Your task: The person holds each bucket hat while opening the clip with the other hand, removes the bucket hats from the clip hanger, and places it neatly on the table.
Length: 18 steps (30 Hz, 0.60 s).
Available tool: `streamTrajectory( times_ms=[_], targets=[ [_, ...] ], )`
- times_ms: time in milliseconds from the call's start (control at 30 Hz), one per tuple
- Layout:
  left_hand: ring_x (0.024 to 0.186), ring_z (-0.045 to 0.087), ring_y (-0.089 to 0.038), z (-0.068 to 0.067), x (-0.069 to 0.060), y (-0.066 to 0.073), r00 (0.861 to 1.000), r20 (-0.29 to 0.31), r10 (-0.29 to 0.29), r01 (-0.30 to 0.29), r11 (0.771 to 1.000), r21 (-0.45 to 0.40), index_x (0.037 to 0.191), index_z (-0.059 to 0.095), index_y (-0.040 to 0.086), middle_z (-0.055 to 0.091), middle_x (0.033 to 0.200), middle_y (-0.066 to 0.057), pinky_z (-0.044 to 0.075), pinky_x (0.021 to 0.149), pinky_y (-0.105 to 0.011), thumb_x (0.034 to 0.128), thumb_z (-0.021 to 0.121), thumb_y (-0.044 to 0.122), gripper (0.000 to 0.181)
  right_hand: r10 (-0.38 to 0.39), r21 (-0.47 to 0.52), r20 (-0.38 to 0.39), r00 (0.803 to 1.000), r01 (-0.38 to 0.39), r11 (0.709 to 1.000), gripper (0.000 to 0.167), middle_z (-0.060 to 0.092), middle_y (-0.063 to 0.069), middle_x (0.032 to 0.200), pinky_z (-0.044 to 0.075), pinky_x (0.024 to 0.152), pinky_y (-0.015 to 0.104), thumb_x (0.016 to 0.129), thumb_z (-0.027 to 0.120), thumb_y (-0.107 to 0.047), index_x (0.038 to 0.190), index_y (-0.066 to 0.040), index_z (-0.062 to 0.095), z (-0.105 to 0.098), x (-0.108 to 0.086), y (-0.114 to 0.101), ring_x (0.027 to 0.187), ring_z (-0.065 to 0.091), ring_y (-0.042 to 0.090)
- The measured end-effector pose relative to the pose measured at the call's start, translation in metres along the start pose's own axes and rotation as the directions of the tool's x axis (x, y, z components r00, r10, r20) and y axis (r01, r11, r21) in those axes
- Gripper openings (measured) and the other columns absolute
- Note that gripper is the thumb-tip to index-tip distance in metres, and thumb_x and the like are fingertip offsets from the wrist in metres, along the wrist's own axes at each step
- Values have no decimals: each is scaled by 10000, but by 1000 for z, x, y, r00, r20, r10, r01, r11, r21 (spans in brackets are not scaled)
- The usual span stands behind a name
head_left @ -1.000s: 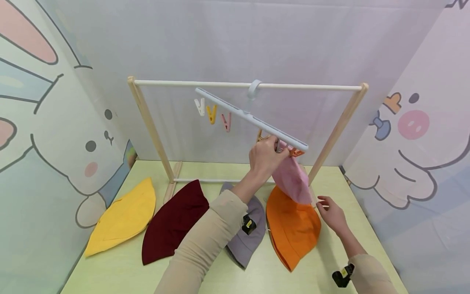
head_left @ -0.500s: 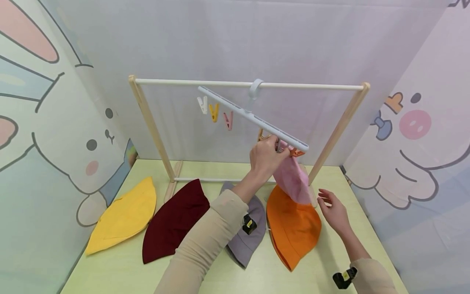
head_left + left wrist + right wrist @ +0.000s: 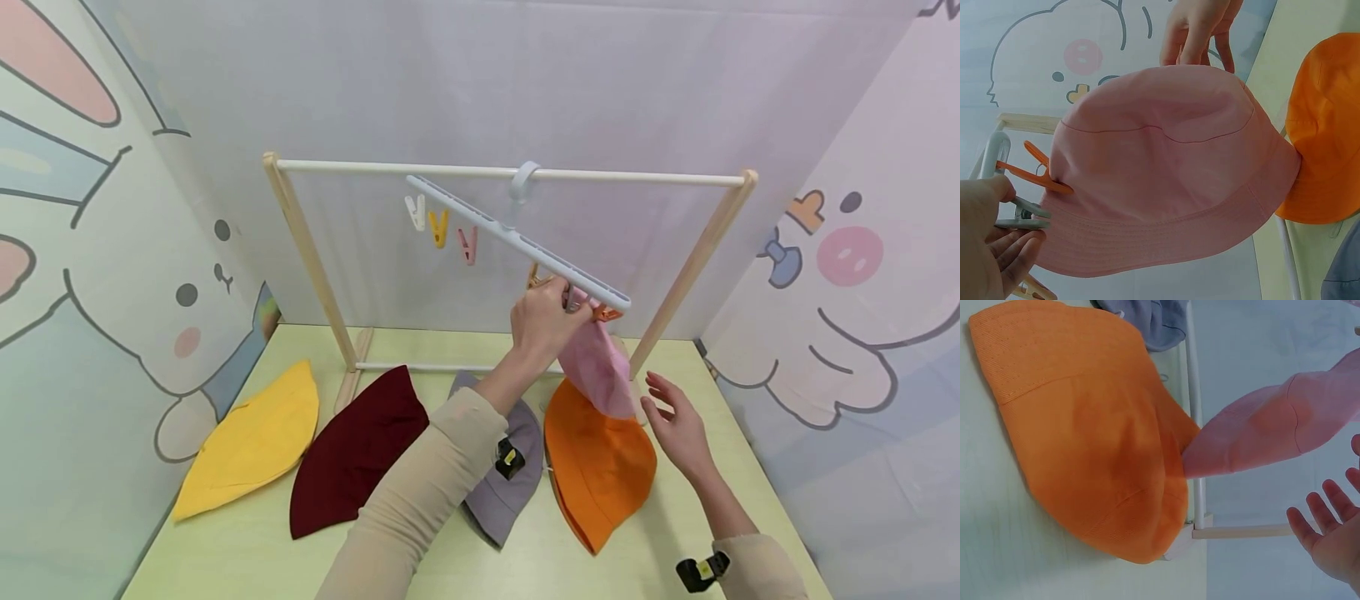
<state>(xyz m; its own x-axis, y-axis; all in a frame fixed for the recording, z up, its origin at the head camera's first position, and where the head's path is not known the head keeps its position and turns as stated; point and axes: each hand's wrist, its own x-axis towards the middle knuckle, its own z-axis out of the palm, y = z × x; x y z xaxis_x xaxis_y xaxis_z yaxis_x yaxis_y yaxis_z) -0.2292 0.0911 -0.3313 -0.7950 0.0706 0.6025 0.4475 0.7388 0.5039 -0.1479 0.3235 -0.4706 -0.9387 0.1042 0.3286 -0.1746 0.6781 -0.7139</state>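
Note:
A pink bucket hat (image 3: 1166, 169) hangs by its edge from an orange clothespin (image 3: 1038, 172) at the right end of a pale blue clip hanger (image 3: 517, 240). My left hand (image 3: 542, 321) pinches a grey clothespin (image 3: 1025, 212) between thumb and fingers, its tips at the hat's brim; whether they bite the cloth I cannot tell. To the right of the pink hat, my right hand (image 3: 678, 425) is raised with fingers loosely spread, holding nothing. Below, an orange bucket hat (image 3: 600, 467) lies on the table, partly behind the pink one.
The hanger hooks over the white bar (image 3: 637, 177) of a wooden rack (image 3: 693, 271). White (image 3: 416, 213), yellow and pink clothespins dangle at its left. Yellow (image 3: 255, 446), dark red (image 3: 356, 454) and grey bucket hats (image 3: 506, 492) lie along the table (image 3: 225, 558).
My right hand has lifted slightly and its fingers have opened away from the pink hat. My left hand stays at the grey clothespin.

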Motion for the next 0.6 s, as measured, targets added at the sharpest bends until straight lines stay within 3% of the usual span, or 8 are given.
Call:
streamTrajectory(
  times_ms=[167, 333, 400, 467, 600],
  targets=[
    [508, 474, -79, 0, 0, 0, 1000, 7, -6, 6, 1000, -5, 751, 586, 174, 526, 629, 85, 349, 453, -194, 758, 659, 339, 181, -14, 25, 29, 1000, 13, 1000, 500, 487, 117, 1335, 466, 853, 436, 927, 534, -232, 1395, -132, 386, -1, -1, -10, 1148, 500, 340],
    [506, 476, -81, 0, -1, -1, 1000, 0, -1, 1, 1000, -1, 752, 589, 170, 527, 632, 81, 352, 451, -194, 762, 664, 349, 194, -38, 70, 61, 997, 34, 997, 524, 445, 102, 1376, 433, 835, 140, 925, 541, -208, 1410, -138, 356, -1, -2, -18, 1180, 475, 331],
    [503, 475, -81, 1, -1, -1, 1000, -4, 5, -5, 1000, 4, 749, 588, 168, 526, 632, 79, 350, 449, -194, 764, 664, 353, 200, -44, 88, 77, 996, 38, 995, 541, 426, 107, 1389, 397, 823, 94, 921, 548, -193, 1417, -131, 340, 0, -3, -20, 1198, 464, 325],
    [500, 473, -81, 1, -1, -1, 1000, -7, 8, -8, 1000, 6, 748, 588, 167, 526, 631, 78, 348, 446, -192, 765, 663, 357, 204, -45, 91, 96, 994, 37, 995, 560, 409, 103, 1401, 433, 852, 157, 917, 553, -189, 1425, -144, 322, 0, -3, -23, 1213, 453, 319],
    [496, 467, -77, 1, -1, -1, 1000, -6, 11, -11, 1000, 6, 751, 590, 167, 526, 633, 78, 343, 442, -187, 768, 660, 358, 204, -44, 99, 127, 991, 31, 995, 586, 394, 111, 1408, 446, 910, 427, 909, 566, -174, 1431, -144, 303, -2, -6, -36, 1223, 436, 318]
  ],
)
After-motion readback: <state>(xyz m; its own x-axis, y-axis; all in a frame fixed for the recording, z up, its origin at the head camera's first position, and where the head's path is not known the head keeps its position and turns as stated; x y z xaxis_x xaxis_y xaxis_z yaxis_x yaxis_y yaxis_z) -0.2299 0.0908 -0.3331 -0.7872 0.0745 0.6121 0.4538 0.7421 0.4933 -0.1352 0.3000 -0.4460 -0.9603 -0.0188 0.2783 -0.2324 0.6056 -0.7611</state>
